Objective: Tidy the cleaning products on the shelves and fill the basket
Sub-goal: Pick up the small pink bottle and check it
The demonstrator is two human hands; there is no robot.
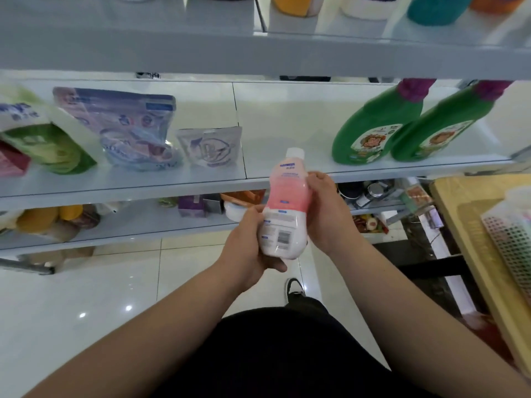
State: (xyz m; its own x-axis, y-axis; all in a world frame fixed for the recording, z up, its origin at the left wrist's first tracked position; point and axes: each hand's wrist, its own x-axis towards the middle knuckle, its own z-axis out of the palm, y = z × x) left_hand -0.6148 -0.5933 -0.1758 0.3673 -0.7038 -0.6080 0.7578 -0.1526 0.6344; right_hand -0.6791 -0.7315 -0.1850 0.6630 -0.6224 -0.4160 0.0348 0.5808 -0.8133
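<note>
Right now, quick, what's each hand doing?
Left hand: grips the lower part of the pink bottle.
Right hand: holds the same bottle's upper side, fingers curled round it.

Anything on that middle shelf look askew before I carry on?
Yes: on the left, the blue-and-pink refill pouch slumps crumpled beside the green pouch, not upright. The two green bottles seem tilted, possibly lens distortion. The held pink bottle looks intact.

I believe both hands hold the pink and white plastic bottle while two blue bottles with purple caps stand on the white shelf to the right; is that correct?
Not quite: in the head view the two purple-capped plastic bottles on the white shelf are green, not blue. The left hand and right hand do hold the pink and white plastic bottle.
</note>
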